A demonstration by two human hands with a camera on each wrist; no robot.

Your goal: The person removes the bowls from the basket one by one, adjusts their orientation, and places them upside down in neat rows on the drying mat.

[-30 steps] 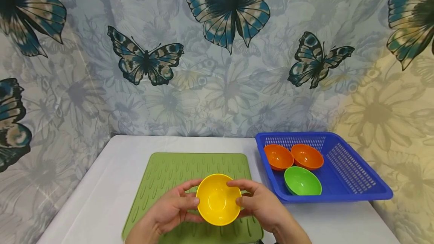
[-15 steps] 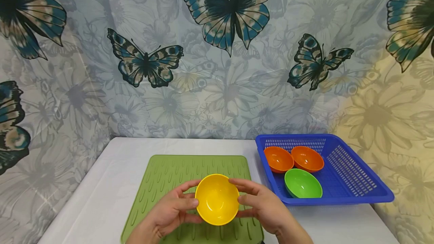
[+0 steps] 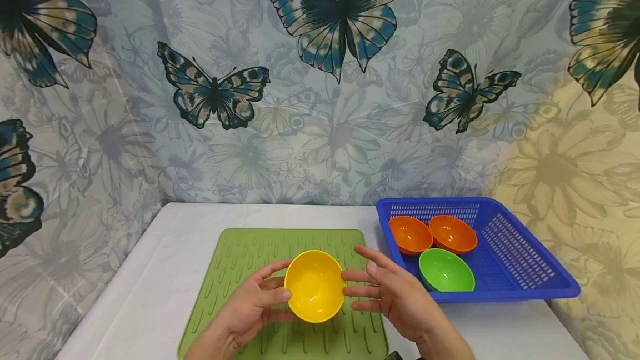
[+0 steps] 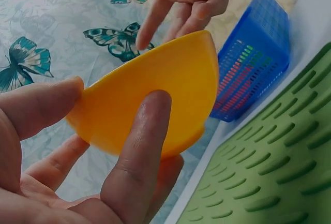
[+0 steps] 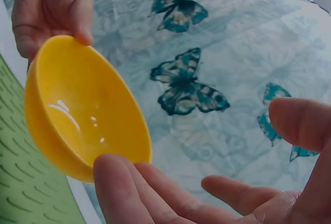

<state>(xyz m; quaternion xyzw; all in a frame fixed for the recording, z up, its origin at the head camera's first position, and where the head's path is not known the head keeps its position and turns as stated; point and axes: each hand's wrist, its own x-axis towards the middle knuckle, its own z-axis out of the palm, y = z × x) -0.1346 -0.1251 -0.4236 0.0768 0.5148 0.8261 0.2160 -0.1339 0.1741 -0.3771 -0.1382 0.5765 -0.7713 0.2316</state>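
A yellow bowl (image 3: pixel 314 285) is held above the green ribbed mat (image 3: pixel 250 260), tilted with its mouth toward me. My left hand (image 3: pixel 252 307) grips it by the rim and underside, thumb on the edge and fingers behind. In the left wrist view the yellow bowl (image 4: pixel 155 100) sits between thumb and fingers. My right hand (image 3: pixel 387 293) hovers just right of the bowl with fingers spread and straight, holding nothing. The right wrist view shows the yellow bowl (image 5: pixel 83 110) apart from the open right fingers (image 5: pixel 129 193).
A blue plastic basket (image 3: pixel 525 271) stands at the right on the white table (image 3: pixel 150 282), holding two orange bowls (image 3: pixel 410 233) (image 3: pixel 452 233) and a green bowl (image 3: pixel 446 270). A butterfly-patterned cloth hangs behind the table.
My right hand has let go of the yellow bowl and opened its fingers. The left hand alone now holds the bowl, shifted slightly left and up.
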